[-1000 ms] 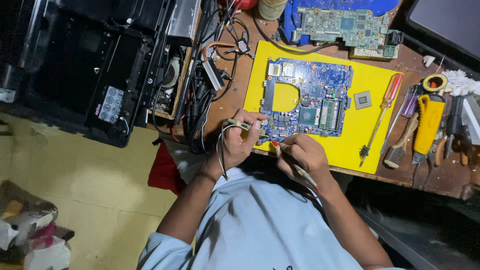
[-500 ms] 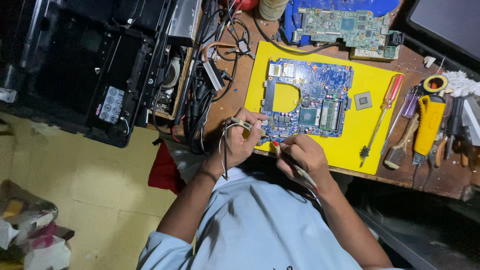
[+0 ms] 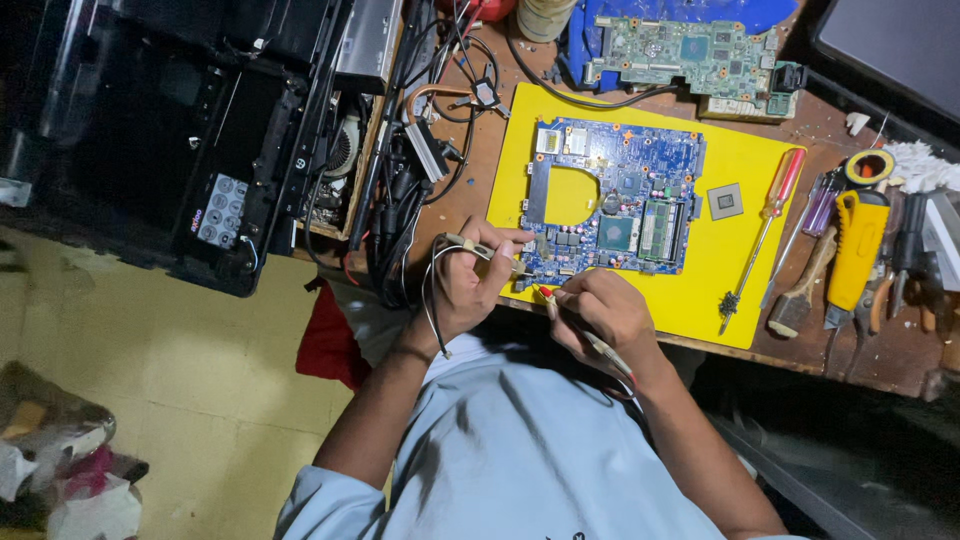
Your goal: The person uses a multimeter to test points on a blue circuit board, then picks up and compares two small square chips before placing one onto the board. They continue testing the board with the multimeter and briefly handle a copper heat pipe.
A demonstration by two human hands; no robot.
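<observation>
Left hand (image 3: 468, 285) pinches a light probe (image 3: 487, 254), right hand (image 3: 600, 315) a red-tipped probe (image 3: 548, 299), both at the blue circuit board (image 3: 612, 195) near edge, on the yellow mat (image 3: 745, 250). Tips should stay steady, touching single contacts.

blue circuit board (image 3: 610, 205) lies flat on yellow mat, large cut-out at its left side, chips facing up. two thin probes (image 3: 492, 256) meet at its near left edge, tips touching the board.
</observation>
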